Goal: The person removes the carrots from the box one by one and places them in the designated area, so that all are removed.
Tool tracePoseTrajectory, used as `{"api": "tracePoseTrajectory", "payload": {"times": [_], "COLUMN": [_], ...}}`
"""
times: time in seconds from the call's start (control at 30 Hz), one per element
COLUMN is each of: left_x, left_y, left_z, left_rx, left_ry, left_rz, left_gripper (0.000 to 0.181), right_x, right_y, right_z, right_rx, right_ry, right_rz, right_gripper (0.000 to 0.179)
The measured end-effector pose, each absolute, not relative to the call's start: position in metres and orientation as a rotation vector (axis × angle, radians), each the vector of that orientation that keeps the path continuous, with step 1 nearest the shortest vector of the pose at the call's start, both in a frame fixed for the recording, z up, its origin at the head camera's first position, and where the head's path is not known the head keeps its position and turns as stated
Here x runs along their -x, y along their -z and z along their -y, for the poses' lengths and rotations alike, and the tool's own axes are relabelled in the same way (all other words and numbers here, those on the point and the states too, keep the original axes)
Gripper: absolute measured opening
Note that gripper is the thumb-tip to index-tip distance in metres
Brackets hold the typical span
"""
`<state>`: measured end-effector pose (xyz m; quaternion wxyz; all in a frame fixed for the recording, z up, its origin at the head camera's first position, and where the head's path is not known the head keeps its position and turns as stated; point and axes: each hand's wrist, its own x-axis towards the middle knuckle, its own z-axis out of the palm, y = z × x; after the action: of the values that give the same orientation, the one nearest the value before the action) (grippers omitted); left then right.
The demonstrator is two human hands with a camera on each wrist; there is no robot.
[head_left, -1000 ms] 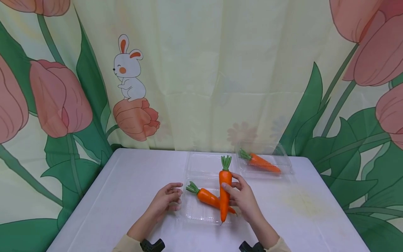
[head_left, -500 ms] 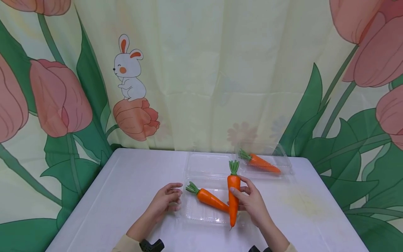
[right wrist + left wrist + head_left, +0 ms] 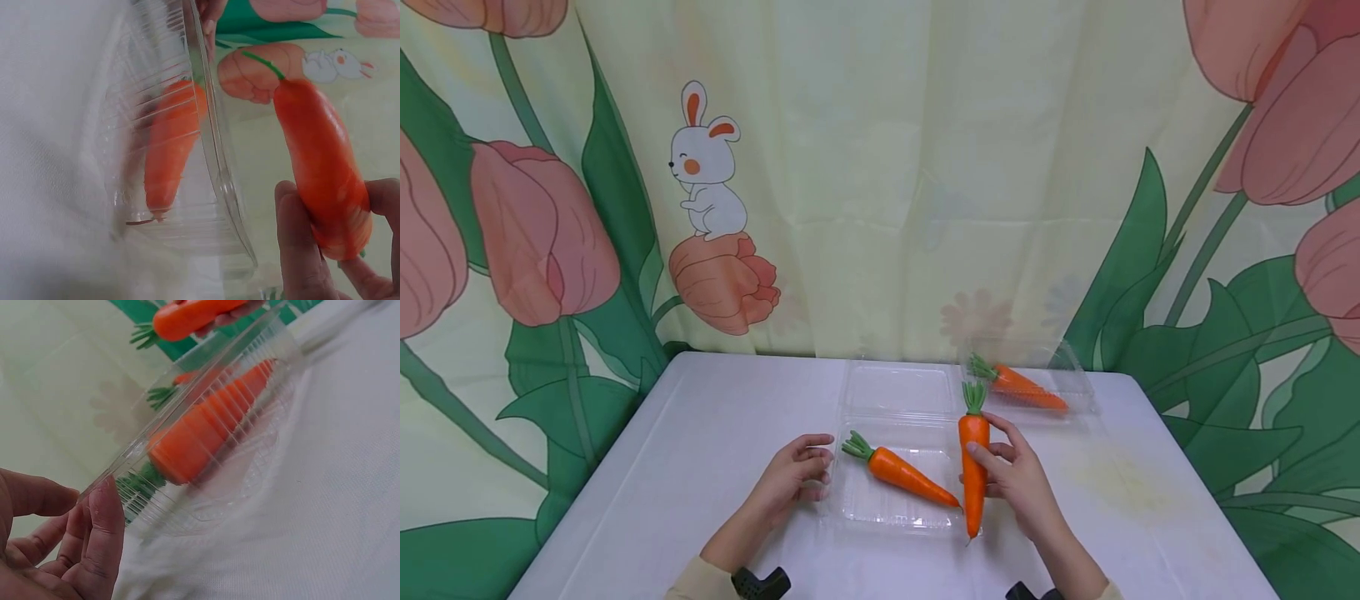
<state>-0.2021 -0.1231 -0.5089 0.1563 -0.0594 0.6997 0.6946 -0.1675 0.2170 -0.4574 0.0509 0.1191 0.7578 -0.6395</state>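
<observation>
My right hand [image 3: 1017,473] holds an orange carrot [image 3: 973,462] with green stem stubs upward, over the right edge of a clear plastic clamshell container [image 3: 874,507]. Thumb on one side and fingers on the other grip it, as the right wrist view shows. Inside the container another carrot [image 3: 910,477] lies slantwise, its green end to the left. At the left side, my left hand [image 3: 792,479] pinches the container's rim [image 3: 134,450] between thumb and fingers. The container's lid [image 3: 901,388] is folded back, away from me.
A second clear container [image 3: 1078,387] with a carrot [image 3: 1028,389] in it stands at the back right. The white-covered table [image 3: 722,417] ends at a curtain [image 3: 865,167] printed with tulips and a rabbit.
My right hand has moved rightward with its carrot, from above the lying carrot to the container's right edge. The lying carrot's tip now shows. The left hand stays in place.
</observation>
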Motion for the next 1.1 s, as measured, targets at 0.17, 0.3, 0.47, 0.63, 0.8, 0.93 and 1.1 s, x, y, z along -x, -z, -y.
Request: {"api": "tracePoseTrajectory", "payload": {"times": [0.17,0.3,0.47,0.63,0.8,0.93,1.1], "left_x": [0.202,0.201,0.199,0.2,0.2,0.201,0.201], "left_y": [0.508,0.508,0.507,0.508,0.508,0.509,0.508], "left_z": [0.124,0.124,0.124,0.124,0.124,0.124,0.124], "left_rx": [0.17,0.173,0.17,0.165,0.168,0.174,0.174], "left_ry": [-1.987,-1.991,-1.998,-1.996,-1.994,-1.993,-1.991], "left_rz": [-1.999,-1.998,-1.993,-1.986,-1.989,-1.988,-1.988], "left_gripper": [0.044,0.044,0.045,0.045,0.044,0.044,0.044], "right_x": [0.165,0.166,0.168,0.168,0.168,0.168,0.169], "right_y": [0.459,0.461,0.465,0.47,0.476,0.481,0.485], "right_z": [-0.226,-0.232,-0.239,-0.244,-0.246,-0.249,-0.25], "right_rx": [-0.393,-0.403,-0.423,-0.463,-0.476,-0.477,-0.491], "right_ry": [1.872,1.799,1.671,1.624,1.627,1.629,1.592], "right_rz": [-2.374,-2.436,-2.51,-2.508,-2.489,-2.477,-2.474], "right_gripper": [0.067,0.068,0.07,0.069,0.069,0.067,0.067]}}
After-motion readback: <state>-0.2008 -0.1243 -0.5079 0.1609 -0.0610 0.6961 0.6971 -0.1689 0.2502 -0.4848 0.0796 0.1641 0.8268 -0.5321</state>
